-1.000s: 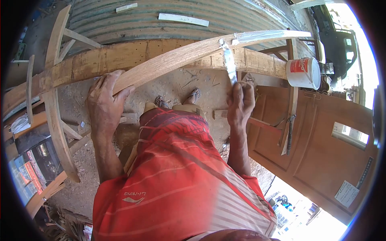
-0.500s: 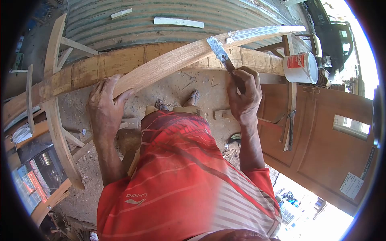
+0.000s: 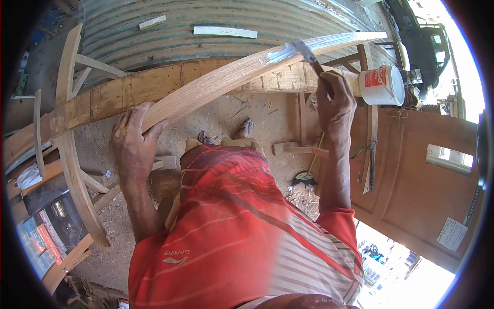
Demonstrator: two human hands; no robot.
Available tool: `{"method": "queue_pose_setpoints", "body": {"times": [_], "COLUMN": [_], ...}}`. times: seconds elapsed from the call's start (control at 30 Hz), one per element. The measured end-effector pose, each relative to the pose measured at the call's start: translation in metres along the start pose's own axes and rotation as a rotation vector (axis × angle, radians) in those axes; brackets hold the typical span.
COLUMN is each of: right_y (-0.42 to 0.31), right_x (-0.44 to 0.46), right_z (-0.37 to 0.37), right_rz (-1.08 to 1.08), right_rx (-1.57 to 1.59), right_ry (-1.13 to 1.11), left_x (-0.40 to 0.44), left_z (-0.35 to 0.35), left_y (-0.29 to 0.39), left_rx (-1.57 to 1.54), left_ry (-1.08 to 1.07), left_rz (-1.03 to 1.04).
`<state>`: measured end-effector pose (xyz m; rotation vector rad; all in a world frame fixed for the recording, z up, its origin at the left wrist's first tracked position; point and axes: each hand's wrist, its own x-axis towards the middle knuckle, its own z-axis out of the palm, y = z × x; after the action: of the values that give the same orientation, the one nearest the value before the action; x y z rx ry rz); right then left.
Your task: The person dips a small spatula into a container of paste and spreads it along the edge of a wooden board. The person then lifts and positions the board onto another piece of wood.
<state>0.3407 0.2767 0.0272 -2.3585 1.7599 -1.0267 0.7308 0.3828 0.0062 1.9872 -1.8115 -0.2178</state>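
1. Has drawn blade (image 3: 306, 52) rightward along plank (image 3: 206, 88) within the last half second, carrying right hand (image 3: 337, 100) nearer to tub (image 3: 378, 86).
2. Has left white coat (image 3: 282, 53) on wood that showed bare a second ago; now extends farther left, ending in a ragged, patchy edge.
3. Means, by judgement, a longer covered stretch toward the plank's right end, with bare grain remaining between the patchy edge and left hand (image 3: 135, 135); suggests a thin, uneven layer at that edge.
4. Clasps the blade's dark handle in the right hand, fingers curled closed about it; meets the plank's coated face, or nearly so, at the blade's tip.
5. Holds the plank's left end in the left hand, closed between thumb and fingers, in much the same place as before.
6. Slants the plank above beam (image 3: 121, 91), right end beyond the tub; cannot tell whether touching the beam.
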Motion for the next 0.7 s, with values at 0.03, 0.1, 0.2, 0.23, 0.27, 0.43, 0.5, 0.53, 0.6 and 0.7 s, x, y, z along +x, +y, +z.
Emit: {"method": "queue_pose_setpoints", "body": {"times": [0.03, 0.1, 0.2, 0.23, 0.27, 0.43, 0.5, 0.53, 0.6, 0.7], "right_y": [0.003, 0.000, -0.015, -0.025, -0.033, -0.029, -0.008, 0.005, 0.026, 0.027], "right_x": [0.002, 0.002, -0.006, -0.009, -0.012, -0.010, -0.003, 0.002, 0.010, 0.016], "right_z": [0.000, 0.001, 0.004, 0.006, 0.006, 0.001, -0.004, -0.006, -0.009, -0.014], "right_rz": [0.006, 0.037, 0.048, 0.056, 0.065, -0.102, -0.049, -0.049, -0.047, -0.128], "right_rx": [0.011, 0.008, 0.090, 0.134, 0.177, 0.086, 0.039, 0.014, -0.032, -0.062], "right_ry": [0.025, 0.014, -0.078, -0.120, -0.162, -0.163, -0.155, -0.130, -0.082, 0.013], "left_x": [0.000, 0.000, -0.001, -0.001, -0.001, -0.001, -0.001, -0.001, -0.001, -0.001], "left_z": [0.000, -0.001, 0.001, 0.001, 0.002, 0.001, 0.000, 0.000, 0.000, 0.001], "left_y": [0.000, 0.001, 0.000, 0.000, 0.001, 0.001, 0.001, 0.001, 0.002, 0.002], "left_rx": [-0.001, -0.012, -0.014, -0.012, -0.006, 0.003, -0.007, -0.012, -0.013, -0.007], "left_ry": [0.002, 0.016, 0.026, 0.029, 0.030, 0.023, 0.017, 0.016, 0.017, 0.008], "left_rz": [-0.004, 0.014, 0.028, 0.030, 0.026, 0.013, 0.007, 0.001, -0.001, -0.015]}}
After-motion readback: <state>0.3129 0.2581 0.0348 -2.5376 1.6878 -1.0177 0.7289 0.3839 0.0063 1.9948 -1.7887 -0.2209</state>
